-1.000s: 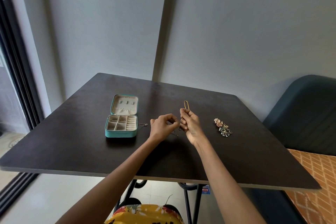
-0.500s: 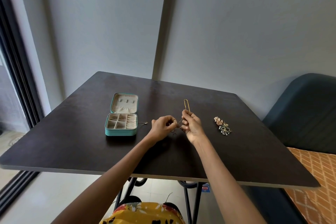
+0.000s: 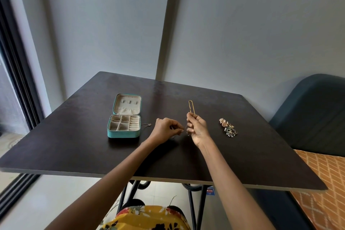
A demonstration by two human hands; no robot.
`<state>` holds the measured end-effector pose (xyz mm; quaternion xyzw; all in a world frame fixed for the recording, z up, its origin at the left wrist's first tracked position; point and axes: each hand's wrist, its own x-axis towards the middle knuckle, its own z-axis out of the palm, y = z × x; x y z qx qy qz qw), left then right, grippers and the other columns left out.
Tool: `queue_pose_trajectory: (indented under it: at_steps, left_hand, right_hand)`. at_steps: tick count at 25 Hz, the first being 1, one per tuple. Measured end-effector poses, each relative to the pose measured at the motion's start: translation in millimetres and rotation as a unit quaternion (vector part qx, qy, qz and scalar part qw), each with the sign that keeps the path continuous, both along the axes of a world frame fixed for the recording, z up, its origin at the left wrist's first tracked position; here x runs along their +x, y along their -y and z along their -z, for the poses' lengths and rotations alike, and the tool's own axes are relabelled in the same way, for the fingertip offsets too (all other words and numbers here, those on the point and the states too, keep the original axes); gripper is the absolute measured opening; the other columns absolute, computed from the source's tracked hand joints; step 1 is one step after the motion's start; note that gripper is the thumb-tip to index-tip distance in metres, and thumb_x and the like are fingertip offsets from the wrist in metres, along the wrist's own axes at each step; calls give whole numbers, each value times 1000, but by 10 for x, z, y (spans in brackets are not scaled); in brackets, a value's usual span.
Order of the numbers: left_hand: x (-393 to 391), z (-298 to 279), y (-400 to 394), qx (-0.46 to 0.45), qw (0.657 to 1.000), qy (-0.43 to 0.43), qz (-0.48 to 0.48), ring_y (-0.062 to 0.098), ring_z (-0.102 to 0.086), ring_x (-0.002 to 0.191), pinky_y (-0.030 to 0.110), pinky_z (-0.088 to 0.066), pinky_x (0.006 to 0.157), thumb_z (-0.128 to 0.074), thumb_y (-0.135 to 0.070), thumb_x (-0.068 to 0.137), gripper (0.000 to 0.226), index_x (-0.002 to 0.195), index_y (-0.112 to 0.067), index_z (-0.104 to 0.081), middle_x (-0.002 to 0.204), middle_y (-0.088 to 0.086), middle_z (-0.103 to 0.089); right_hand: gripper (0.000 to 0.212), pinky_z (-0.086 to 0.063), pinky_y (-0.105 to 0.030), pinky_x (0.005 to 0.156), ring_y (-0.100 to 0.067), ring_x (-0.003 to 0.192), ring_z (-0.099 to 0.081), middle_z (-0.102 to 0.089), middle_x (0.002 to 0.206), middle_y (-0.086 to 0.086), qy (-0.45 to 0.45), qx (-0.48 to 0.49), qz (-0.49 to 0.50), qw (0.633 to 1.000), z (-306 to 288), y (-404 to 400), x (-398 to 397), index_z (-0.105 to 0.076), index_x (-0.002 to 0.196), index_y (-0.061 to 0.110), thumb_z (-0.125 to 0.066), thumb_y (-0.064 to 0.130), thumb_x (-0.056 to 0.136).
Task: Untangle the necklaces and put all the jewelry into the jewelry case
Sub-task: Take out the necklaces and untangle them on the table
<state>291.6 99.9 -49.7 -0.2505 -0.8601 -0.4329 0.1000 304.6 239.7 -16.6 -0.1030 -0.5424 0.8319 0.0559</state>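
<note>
A teal jewelry case [image 3: 124,133] lies open on the dark table [image 3: 74,147], its cream compartments showing. A thin silver chain [image 3: 146,124] trails out of its right side. My right hand [image 3: 198,129] pinches a gold necklace [image 3: 191,106], whose loop stretches away on the table behind the fingers. My left hand [image 3: 166,130] pinches a fine chain just left of the right hand, fingertips almost touching it. A pile of small jewelry pieces [image 3: 228,127] sits to the right of my right hand.
A dark blue chair back [image 3: 315,112] stands past the table's right edge, above an orange patterned cushion [image 3: 324,183]. A dark window frame [image 3: 16,73] runs along the left. Grey walls close in behind the table.
Both hands have stayed together over the table's middle, working the chains. My right hand has lifted slightly, and the left fingertips have shifted at the tangle. The case and jewelry pile have not moved.
</note>
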Motion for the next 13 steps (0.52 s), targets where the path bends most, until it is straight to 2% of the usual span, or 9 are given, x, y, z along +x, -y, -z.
queue_pose_trajectory:
  at_steps: [6,10,13]
  left_hand:
    - [45,-45,-44,29,999,21,-5,-6,-56,53,19,-44,69,-73,-28,80,7,82,-22,-75,59,-12,-64]
    - [19,-48,-46,56,997,58,-6,-3,-53,50,20,-41,65,-72,-21,79,5,75,-19,-71,55,-11,-62]
    - [-9,-30,-39,74,992,102,-22,0,-51,54,26,-42,70,-71,-24,78,8,71,-22,-68,56,-14,-60]
  right_hand:
    - [10,-25,-11,31,0,36,-38,-45,71,0,-1,-1,-8,1000,-39,52,-5,-55,85,10,-56,2,92]
    - [10,-24,-12,32,0,36,-37,-44,70,0,1,0,-10,1000,-46,51,16,-55,86,10,-56,2,92]
    - [10,-25,-12,33,0,38,-39,-45,69,-1,2,-6,-9,1000,-29,39,28,-55,86,9,-56,2,92]
